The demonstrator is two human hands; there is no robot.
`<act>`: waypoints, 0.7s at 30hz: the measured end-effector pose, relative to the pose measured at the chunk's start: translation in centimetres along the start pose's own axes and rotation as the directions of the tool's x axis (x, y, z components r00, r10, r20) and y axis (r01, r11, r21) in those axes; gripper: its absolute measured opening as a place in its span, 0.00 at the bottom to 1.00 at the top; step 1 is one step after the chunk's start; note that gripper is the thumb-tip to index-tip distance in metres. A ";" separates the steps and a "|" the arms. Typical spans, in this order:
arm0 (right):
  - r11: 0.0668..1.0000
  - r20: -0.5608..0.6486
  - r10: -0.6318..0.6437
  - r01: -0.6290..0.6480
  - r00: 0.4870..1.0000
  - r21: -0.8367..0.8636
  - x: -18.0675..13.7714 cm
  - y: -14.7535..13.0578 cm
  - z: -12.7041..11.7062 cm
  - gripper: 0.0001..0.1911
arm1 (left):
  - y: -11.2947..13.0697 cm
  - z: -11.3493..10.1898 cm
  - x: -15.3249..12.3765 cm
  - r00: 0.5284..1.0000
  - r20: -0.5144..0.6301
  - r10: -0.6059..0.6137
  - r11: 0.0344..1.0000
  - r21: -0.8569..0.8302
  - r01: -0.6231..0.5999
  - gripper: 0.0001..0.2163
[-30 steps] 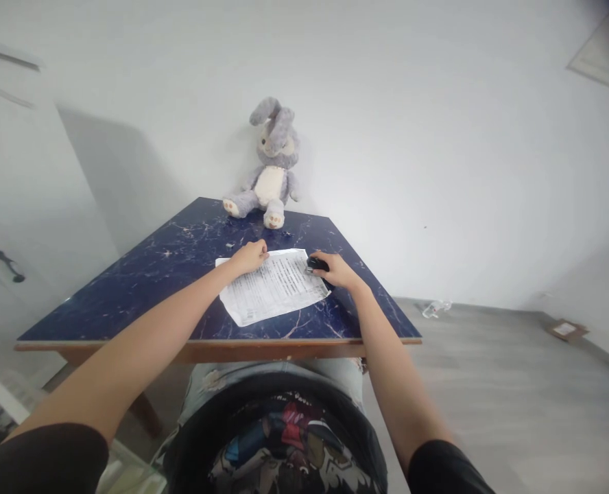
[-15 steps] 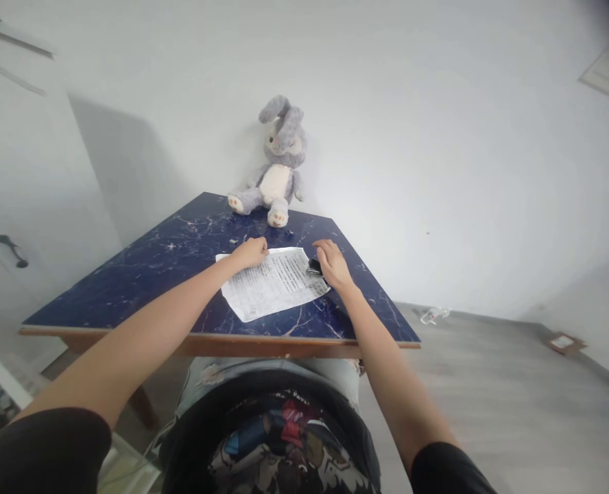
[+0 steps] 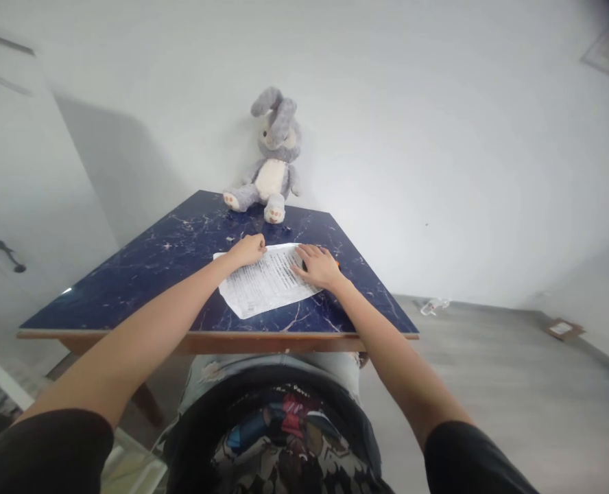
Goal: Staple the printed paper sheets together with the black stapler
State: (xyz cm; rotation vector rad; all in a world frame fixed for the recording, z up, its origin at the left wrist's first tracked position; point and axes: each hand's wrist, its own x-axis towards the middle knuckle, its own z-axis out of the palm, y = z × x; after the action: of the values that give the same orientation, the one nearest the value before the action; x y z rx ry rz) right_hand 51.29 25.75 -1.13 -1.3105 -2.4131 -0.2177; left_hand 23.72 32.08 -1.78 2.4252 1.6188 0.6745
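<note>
A creased sheet of printed paper (image 3: 258, 285) lies on the dark blue marbled table (image 3: 145, 281). My left hand (image 3: 250, 250) is curled closed at the sheet's far edge, fingertips against the paper. Over the sheet's right side rests my right hand (image 3: 321, 266), its fingers stretched out and the thumb apart. Beneath it, a dark bit of what looks like a black stapler (image 3: 304, 265) peeks out between thumb and fingers; the palm hides the rest. A small orange spot shows just behind that hand, too small to name.
A grey plush rabbit (image 3: 276, 171) sits at the table's back edge against the white wall. On the floor to the right lie a clear plastic item (image 3: 434, 306) and a flat brown box (image 3: 563, 328). A white door with a dark handle (image 3: 7, 255) stands at left.
My right hand has moved left and come down over the black stapler, which was in plain view beside it. My left hand stays at the paper's far edge.
</note>
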 end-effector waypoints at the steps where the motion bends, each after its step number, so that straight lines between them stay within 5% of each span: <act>1: 0.995 -0.104 0.026 -0.016 0.994 0.094 -0.3 0.7 -0.6 0.29 | -0.1 0.0 0.0 1.000 0.005 0.006 1.000 -0.001 -0.006 0.06; 3: 0.952 -0.351 0.192 -0.086 0.917 0.295 -0.9 2.2 -1.9 0.28 | -0.2 0.1 -0.1 1.000 0.014 0.017 1.000 0.000 -0.017 0.06; 5: 0.874 -0.523 0.415 -0.166 0.745 0.457 -1.5 3.8 -3.0 0.28 | -0.3 0.2 -0.1 1.000 0.015 0.023 1.000 0.006 -0.023 0.06; 7: 0.803 -0.555 0.557 -0.229 0.617 0.551 -1.8 4.9 -3.6 0.29 | -0.3 0.3 -0.1 1.000 0.013 0.027 1.000 -0.002 -0.027 0.06; 8: 0.782 -0.531 0.582 -0.245 0.616 0.573 -1.9 5.2 -3.7 0.28 | -0.3 0.3 -0.1 0.999 0.013 0.030 0.999 -0.013 -0.030 0.06; 10: 0.793 -0.426 0.513 -0.222 0.745 0.567 -1.9 5.4 -3.5 0.27 | -0.2 0.2 -0.1 0.999 0.017 0.043 0.998 -0.040 -0.042 0.07; 13: 0.890 -0.168 0.153 -0.062 0.974 0.452 -1.6 5.0 -2.9 0.23 | 0.2 -0.2 -0.4 0.994 0.011 0.106 0.994 -0.021 -0.106 0.09; 16: 0.927 -0.010 -0.036 0.037 0.999 0.372 -1.5 5.0 -2.7 0.20 | 1.1 -0.8 -0.9 0.975 0.046 0.218 0.976 -0.010 -0.218 0.13; 21: 0.968 0.084 -0.038 0.016 0.996 0.252 -1.9 5.8 -2.8 0.17 | 2.6 -1.4 -1.9 0.897 0.245 0.368 0.929 -0.142 -0.342 0.19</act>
State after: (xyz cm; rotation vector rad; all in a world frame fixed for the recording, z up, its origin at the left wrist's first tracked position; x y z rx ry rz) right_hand 57.73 26.60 0.43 -1.1954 -2.4360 0.1391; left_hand 24.68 29.17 -0.11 2.6290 1.0288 0.4299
